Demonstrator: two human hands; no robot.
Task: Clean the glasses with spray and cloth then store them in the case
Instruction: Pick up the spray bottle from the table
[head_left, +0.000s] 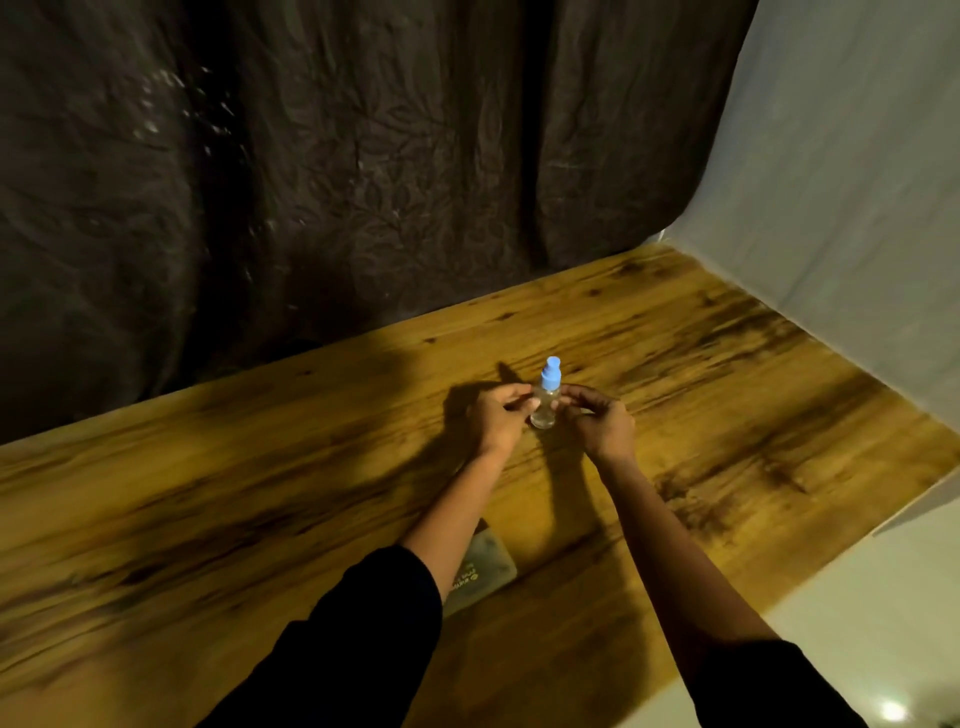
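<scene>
**Head view: both hands on the spray bottle**

Head camera looks down on a small clear plastic spray bottle with a light blue cap (546, 400). It stands upright on a yellow-brown wooden table with dark grain streaks (727, 395), and everything else is placed from it.

The left hand (500, 418) comes in from the bottle's left. Its thumb and fingertips (531, 403) curl in and pinch the clear body just under the blue cap. The right hand (602, 423) meets the bottle from the opposite side, its bent fingers closed against the right wall of the body, so the bottle is grasped between the two hands. The base of the bottle looks to be on the tabletop. The frame is slightly blurred there, so I cannot tell whether it is lifted a little.

Nearer the camera than the bottle, partly hidden under the left forearm, lies a flat grey rectangular item with pale printing (485, 569). The writing runs along its near-left edge, but it is too small and blurred to read. Whether this is the cloth or the case cannot be told.

Black sleeves (363, 623) cover both arms from the elbows back.

Beyond the bottle hangs a dark brown curtain with a leaf pattern (311, 156). To the bottle's right hangs a white fabric sheet (857, 208), with a pale floor (857, 597) below the table's edge.
</scene>
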